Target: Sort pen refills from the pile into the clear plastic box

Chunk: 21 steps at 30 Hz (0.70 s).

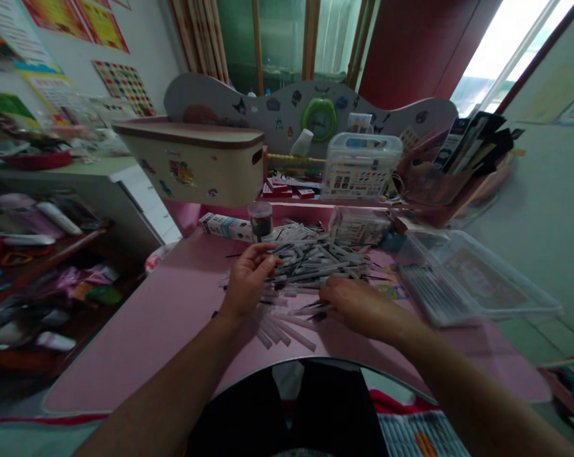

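A heaped pile of slim grey and whitish pen-like sticks (315,260) covers the middle of the pink desk (173,317). At the pile's left edge is my left hand (246,279), thumb and fingers drawn together in a pinch; what lies between them is too small to make out. My right hand (351,303) rests low at the pile's right front with its fingers curled down. A few dark-tipped sticks (310,309) poke out by its fingertips, which are partly hidden. Between both hands, several pale translucent tubes (287,330) lie fanned toward the desk's front edge.
An open clear plastic case (501,279) with grey sticks in one half stands at the right. Behind the pile are a round tub (260,221), a white carton (225,226) and a clear box (358,225). A beige bin (192,165) and a handled case (360,168) sit on the shelf.
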Available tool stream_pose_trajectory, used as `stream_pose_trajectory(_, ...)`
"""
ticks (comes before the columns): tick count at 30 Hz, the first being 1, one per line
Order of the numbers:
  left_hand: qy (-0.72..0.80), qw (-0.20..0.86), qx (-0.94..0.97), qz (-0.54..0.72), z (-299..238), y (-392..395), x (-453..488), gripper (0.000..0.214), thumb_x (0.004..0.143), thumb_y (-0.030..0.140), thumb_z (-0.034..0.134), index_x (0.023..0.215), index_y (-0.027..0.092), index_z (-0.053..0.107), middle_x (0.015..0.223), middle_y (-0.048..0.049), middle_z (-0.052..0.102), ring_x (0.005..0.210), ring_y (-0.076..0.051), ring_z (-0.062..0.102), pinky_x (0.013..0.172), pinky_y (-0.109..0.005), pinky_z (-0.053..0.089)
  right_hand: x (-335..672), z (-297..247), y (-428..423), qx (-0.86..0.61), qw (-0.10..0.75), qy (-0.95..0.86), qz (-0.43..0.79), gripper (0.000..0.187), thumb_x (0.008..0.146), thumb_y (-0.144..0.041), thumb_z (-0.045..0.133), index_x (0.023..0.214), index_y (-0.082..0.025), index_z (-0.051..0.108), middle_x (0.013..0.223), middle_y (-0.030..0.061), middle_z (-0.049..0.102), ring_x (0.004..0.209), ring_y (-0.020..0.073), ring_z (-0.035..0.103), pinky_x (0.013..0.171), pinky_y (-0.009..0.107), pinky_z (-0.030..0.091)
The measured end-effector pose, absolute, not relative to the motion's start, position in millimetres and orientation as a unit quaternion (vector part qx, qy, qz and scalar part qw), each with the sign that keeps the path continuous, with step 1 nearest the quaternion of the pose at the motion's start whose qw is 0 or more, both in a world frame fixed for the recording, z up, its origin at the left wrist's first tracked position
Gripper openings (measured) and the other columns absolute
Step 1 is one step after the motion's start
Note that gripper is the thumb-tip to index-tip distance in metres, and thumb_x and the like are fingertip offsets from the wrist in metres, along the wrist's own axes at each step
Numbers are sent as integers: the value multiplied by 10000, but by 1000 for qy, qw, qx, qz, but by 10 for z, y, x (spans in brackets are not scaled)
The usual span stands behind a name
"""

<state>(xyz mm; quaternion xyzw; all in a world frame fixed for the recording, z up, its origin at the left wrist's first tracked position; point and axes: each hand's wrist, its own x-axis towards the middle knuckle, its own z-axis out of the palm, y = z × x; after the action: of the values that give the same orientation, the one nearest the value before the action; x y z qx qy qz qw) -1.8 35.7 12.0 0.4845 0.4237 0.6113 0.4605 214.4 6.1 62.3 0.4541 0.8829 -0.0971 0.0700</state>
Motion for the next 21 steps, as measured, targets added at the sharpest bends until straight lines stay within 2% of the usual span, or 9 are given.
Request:
stream_pose_trajectory(5,434,457,482,608,128,346,-16,257,770,283,688,993,164,642,757,-7,695,601,-101,560,606,-231,457,2111,325,127,482,94,867,-86,198,871,-177,546,982,-155,709,1046,122,677,918,244,657,719,288,430)
stream_pose_trajectory(9,435,458,481,608,130,332,-14,252,766,280,695,986,166,650,760,-11,700,615,-105,568,619,-231,467,2146,279,168,480,55,871,-94,162,876,-200,549,920,-164,700,994,109,671,864,222,642,693,280,401)
stream_pose_trajectory(11,435,457,482,608,132,337,-18,252,772,276,698,996,169,654,777,-15,705,619,-102,567,619,-225,465,2181,290,208,482,-6,871,-98,141,885,-185,536,878,-167,676,964,93,660,845,202,622,692,272,382)
stream_pose_trajectory(15,428,474,483,600,118,353,-25,256,755,268,728,984,173,665,747,3,672,585,-88,541,555,-198,426,2244,288,301,511,-200,825,-137,124,923,-199,504,868,-167,610,815,41,633,745,160,567,669,257,360)
stream_pose_trajectory(18,406,578,491,509,72,317,8,399,721,292,772,1090,196,652,680,39,608,495,-85,523,463,-194,390,2204,213,319,472,-305,805,-189,144,955,-224,468,939,-169,600,770,17,624,695,145,553,660,249,376)
stream_pose_trajectory(21,375,678,473,419,18,239,83,541,708,315,798,1209,240,610,738,25,637,483,-109,576,430,-204,401,2096,100,301,385,-343,831,-208,143,954,-212,497,975,-171,633,848,37,654,759,147,583,706,248,409)
